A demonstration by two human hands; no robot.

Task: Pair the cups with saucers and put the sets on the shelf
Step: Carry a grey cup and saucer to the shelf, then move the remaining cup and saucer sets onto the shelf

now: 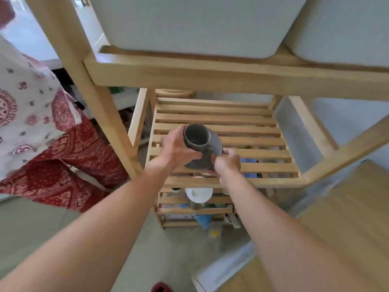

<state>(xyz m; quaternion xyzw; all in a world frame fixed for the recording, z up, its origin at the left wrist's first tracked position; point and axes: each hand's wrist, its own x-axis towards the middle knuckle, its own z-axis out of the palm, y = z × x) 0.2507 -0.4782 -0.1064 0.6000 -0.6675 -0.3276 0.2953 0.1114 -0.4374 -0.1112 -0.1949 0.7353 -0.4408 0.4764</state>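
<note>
Nearest to me, my two bare forearms reach forward and down toward the wooden shelving unit. My left hand is wrapped around the side of the grey cup, fingers curled on its far wall and thumb across the near side. My right hand pinches the near rim of the grey saucer between thumb and fingers, just by the cup's handle. The cup sits on the saucer, and the pair is tipped a little toward me, so I see into the cup's empty mouth. I hold the set just above the front part of the slatted shelf; I cannot tell whether the saucer's far edge already touches a slat.

To do this step well, I judge I should level the saucer first, keep the left hand steadying the cup so it does not slide, and lower the set so the saucer's foot spans two slats rather than falling into a gap. Setting it further back would leave room in front for other sets, and I should loosen the right-hand pinch only once the saucer lies flat.

Below, a white saucer rests on a lower tier. Above and beyond, white bins stand on the upper shelf.
</note>
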